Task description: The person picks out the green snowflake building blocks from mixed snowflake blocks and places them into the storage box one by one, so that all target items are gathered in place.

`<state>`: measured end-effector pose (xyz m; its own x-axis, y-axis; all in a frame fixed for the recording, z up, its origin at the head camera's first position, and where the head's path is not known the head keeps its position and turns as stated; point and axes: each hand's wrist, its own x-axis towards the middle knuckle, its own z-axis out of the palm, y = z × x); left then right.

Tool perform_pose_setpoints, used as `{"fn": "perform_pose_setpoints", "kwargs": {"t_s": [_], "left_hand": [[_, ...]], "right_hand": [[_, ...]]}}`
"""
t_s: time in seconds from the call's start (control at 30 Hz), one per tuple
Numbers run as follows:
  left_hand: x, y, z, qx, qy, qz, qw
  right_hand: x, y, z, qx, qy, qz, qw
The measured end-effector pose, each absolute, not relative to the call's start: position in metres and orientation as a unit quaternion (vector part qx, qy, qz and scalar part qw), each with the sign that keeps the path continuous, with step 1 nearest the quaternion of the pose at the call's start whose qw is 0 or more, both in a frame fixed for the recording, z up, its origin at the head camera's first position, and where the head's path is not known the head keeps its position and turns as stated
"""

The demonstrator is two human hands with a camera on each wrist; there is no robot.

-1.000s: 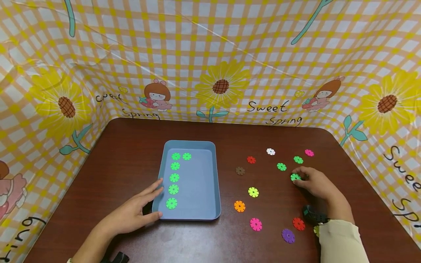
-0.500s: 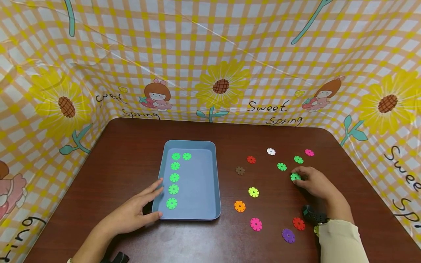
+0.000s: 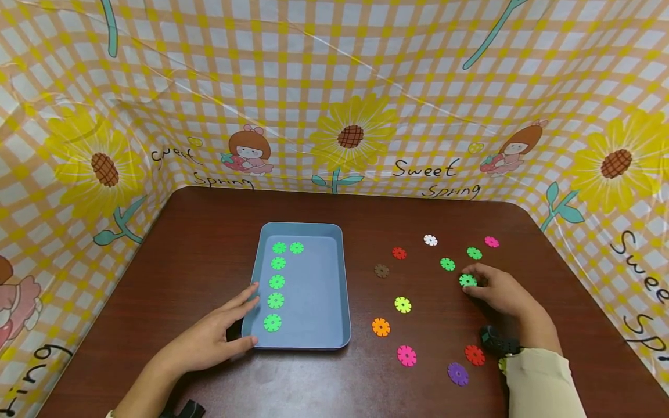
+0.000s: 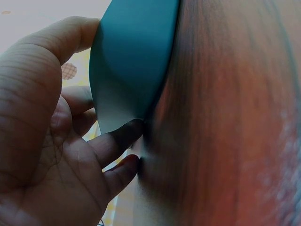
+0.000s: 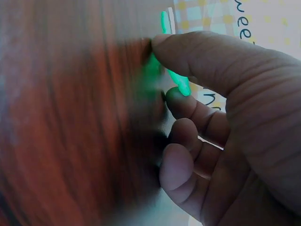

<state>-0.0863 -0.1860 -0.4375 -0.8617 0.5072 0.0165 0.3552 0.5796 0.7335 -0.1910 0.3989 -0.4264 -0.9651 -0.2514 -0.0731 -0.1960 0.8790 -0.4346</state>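
My right hand [image 3: 469,285] pinches a green flower-shaped disc [image 3: 467,280] on the right side of the brown table [image 3: 209,244]. In the right wrist view the disc [image 5: 179,84] stands tilted on edge between thumb and forefinger of that hand [image 5: 164,70]. My left hand [image 3: 250,318] rests against the near-left corner of a blue tray [image 3: 345,290], fingers straight along its side and thumb at its front edge. The left wrist view shows this hand [image 4: 113,77] bracing that tray corner [image 4: 136,47]. Several green discs [image 3: 276,282] lie in a column inside the tray.
Loose discs lie around the right hand: two green [image 3: 447,264] [image 3: 474,253], pink [image 3: 491,241], white [image 3: 430,240], red [image 3: 399,253], brown [image 3: 382,270], yellow [image 3: 402,305], orange [image 3: 381,327], pink [image 3: 406,355], red [image 3: 474,355], purple [image 3: 458,374]. A checked sunflower sheet [image 3: 345,133] walls the table on three sides.
The right hand has shifted the green disc very slightly left and away. The left hand and the tray have stayed put.
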Motion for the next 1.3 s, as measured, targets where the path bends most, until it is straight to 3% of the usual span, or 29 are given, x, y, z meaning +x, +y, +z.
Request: {"fn": "perform_pose_setpoints", "kwargs": {"t_s": [0.27,0.73,1.3], "left_hand": [[-0.0868,-0.1865,-0.4381,0.245,0.883,0.387,0.097],[-0.0864,-0.1867,-0.4375,0.243,0.881,0.392,0.104],[-0.0862,-0.1864,-0.4363,0.242,0.882,0.390,0.102]], "right_hand": [[-0.1903,0.3988,-0.4238,-0.127,0.960,-0.233,0.091],[-0.1924,0.3981,-0.4247,-0.136,0.963,-0.220,0.070],[-0.1897,0.3966,-0.4241,-0.123,0.957,-0.244,0.097]]}}
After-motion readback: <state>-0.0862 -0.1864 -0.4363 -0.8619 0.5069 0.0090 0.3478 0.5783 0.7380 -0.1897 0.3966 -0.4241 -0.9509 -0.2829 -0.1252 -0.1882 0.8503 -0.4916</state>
